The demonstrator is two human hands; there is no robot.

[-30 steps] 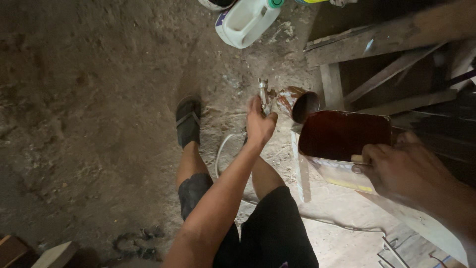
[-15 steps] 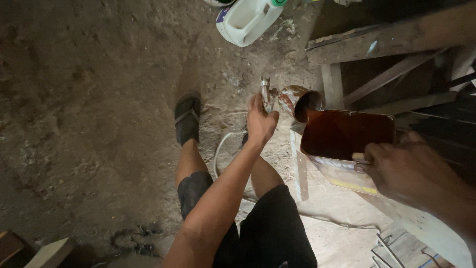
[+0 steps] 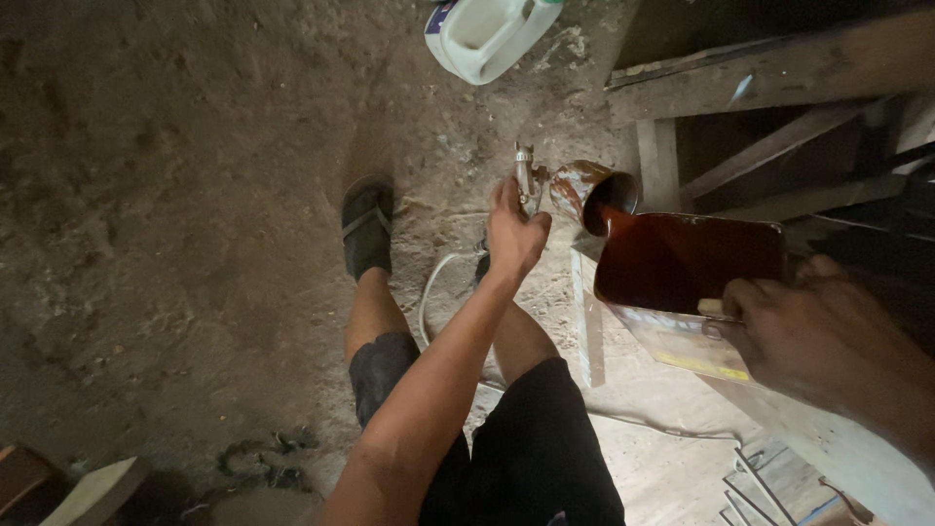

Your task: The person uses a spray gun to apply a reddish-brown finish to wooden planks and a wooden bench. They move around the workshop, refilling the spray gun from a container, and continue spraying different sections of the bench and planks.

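A: Left hand (image 3: 513, 232)? We log it clenched round the metal spray gun (image 3: 526, 175), w/ its stained brown metal cup (image 3: 582, 190) tipped so the mouth faces right, toward the can.

B: Agreed. Right hand (image 3: 816, 341) grips the rectangular tin can of dark reddish-brown liquid (image 3: 687, 261) by its near edge, tilted w/ a corner at the cup mouth; the liquid runs toward the cup. We judge both are angled so the mouths meet.

A: Position: gun and cup held above the dirt floor (image 3: 175, 195), just ahead of the knees.

B: Surroundings: black sandal (image 3: 366, 226) on the left foot, white plastic jug (image 3: 487, 34) further off, rough wooden frame (image 3: 769, 88) to the right
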